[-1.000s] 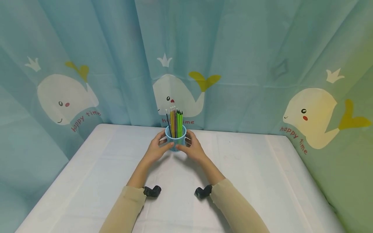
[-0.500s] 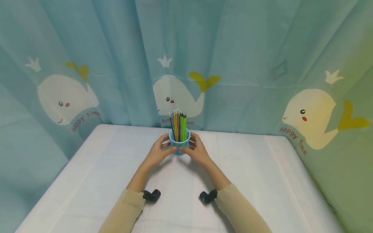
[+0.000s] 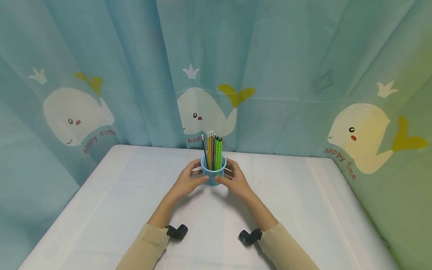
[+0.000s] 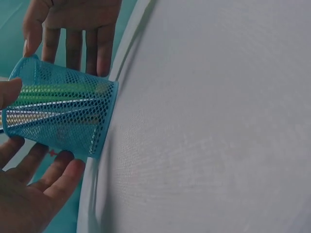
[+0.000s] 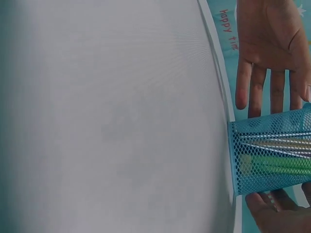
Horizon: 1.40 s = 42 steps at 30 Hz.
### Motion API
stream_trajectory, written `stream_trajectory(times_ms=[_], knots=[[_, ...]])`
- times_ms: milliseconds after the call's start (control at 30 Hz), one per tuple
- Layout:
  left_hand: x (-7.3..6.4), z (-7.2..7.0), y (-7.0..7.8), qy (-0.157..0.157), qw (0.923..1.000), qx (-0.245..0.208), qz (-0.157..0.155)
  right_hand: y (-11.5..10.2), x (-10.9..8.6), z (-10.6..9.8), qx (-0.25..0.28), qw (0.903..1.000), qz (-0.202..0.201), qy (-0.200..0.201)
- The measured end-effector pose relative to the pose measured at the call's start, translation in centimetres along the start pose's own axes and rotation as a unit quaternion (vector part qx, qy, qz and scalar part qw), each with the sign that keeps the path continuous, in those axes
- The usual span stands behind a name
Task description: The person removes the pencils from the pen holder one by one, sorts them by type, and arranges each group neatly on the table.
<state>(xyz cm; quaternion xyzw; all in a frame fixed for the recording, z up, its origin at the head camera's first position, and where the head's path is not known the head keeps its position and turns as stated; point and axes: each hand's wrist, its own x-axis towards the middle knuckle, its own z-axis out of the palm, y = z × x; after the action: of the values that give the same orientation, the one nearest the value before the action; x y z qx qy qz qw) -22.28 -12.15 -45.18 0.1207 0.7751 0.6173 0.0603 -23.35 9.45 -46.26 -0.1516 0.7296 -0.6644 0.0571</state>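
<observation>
A light blue mesh pencil cup (image 3: 213, 177) stands upright near the far side of the table. Several pencils (image 3: 218, 152) lean in it: bright green ones with black tips, yellow and dark ones with white ends. My left hand (image 3: 189, 181) holds the cup from its left, the thumb at the front and fingers curving along the side. On the opposite side my right hand (image 3: 237, 182) holds it the same way. The left wrist view shows the cup wall (image 4: 68, 109) between both hands, with the pencils visible through the mesh. In the right wrist view the cup (image 5: 272, 128) is cut off at the frame edge.
A white cloth covers the table (image 3: 290, 210). Its back edge runs just behind the cup, along a blue curtain (image 3: 287, 67) printed with white whales. A black wrist camera (image 3: 177, 232) sits on my left wrist and another camera (image 3: 250, 237) on my right.
Both hands have moved the pencil cup to the right and a little toward me, keeping it upright with the pencils inside. The hold on it looks the same.
</observation>
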Motion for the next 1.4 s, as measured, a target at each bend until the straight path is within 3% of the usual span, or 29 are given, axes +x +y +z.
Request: stream_trajectory(times_ms=[300, 567, 767, 1067, 1400], knots=[[-0.2, 0.7, -0.6, -0.016, 0.9996, 0.0, 0.023, -0.3, -1.6, -1.1, -0.003, 0.9998, 0.018, -0.008], [-0.5, 1.6, -0.3, -0.015, 0.9997, 0.014, 0.014, 0.0, -2.8, -2.0, -0.007, 0.9996, 0.025, -0.013], [-0.5, 2.1, -0.4, -0.013, 0.9972, 0.06, 0.042, 0.0, -3.4, -2.4, 0.001, 0.9991, 0.042, -0.002], [-0.8, 2.1, 0.1, -0.015, 0.9983, 0.054, 0.018, -0.3, -3.7, -2.5, 0.014, 0.9985, 0.052, -0.007], [-1.3, 1.9, 0.3, -0.051, 0.9945, 0.085, 0.033, -0.9, -4.1, -2.2, -0.05, 0.9963, 0.07, -0.002]])
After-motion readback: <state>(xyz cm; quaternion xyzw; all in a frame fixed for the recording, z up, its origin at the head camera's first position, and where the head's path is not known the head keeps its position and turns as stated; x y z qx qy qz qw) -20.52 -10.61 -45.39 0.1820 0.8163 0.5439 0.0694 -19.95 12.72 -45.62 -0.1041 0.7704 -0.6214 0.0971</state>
